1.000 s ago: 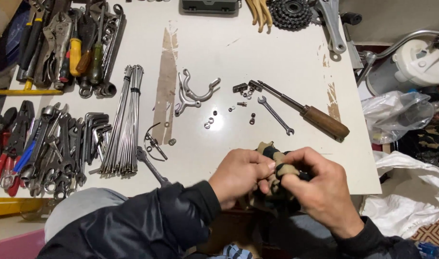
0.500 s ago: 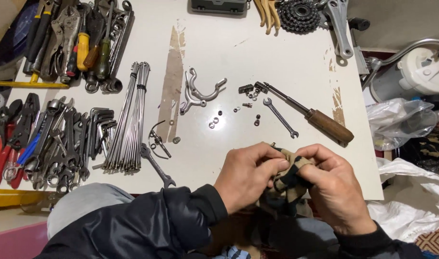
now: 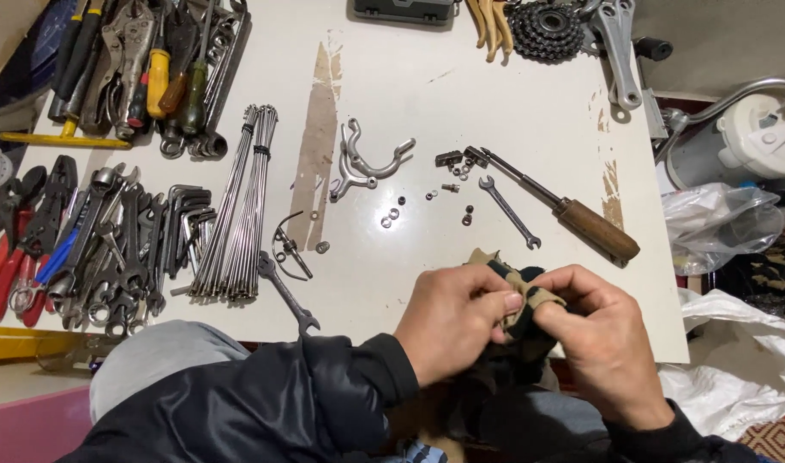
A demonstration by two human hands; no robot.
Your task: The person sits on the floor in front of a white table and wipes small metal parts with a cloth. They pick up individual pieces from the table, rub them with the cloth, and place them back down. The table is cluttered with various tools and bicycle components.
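1. Rag (image 3: 521, 287): a tan and dark piece of cloth is bunched between both hands, at the near edge of the white table (image 3: 427, 129).
2. Left hand (image 3: 451, 321) grips the rag from the left side, fingers curled and thumb pressed on the cloth.
3. Right hand (image 3: 605, 339) pinches the rag from the right side, fingertips closed on the fold, touching the fingers of the left hand.
4. If something small is wrapped inside the cloth, I cannot tell; the folds hide it.
5. Just beyond the hands lies a small open-end spanner (image 3: 510, 211), and next to it, beyond the right hand, a long tool with a wooden handle (image 3: 596, 231).
6. Farther beyond the left hand are small nuts and washers (image 3: 391, 216) scattered on the table, and behind them two curved metal arms (image 3: 367, 163).
7. To the left of the left hand lies a flat wrench (image 3: 287, 293), and farther left a bundle of thin steel spokes (image 3: 240, 201).
8. Well to the left of that is a heap of wrenches and pliers (image 3: 101, 240).
9. Far beyond the right hand, at the far edge, sits a dark toothed sprocket cluster (image 3: 545, 30).
10. To the right of the right hand, off the table, lie plastic bags (image 3: 727, 223).
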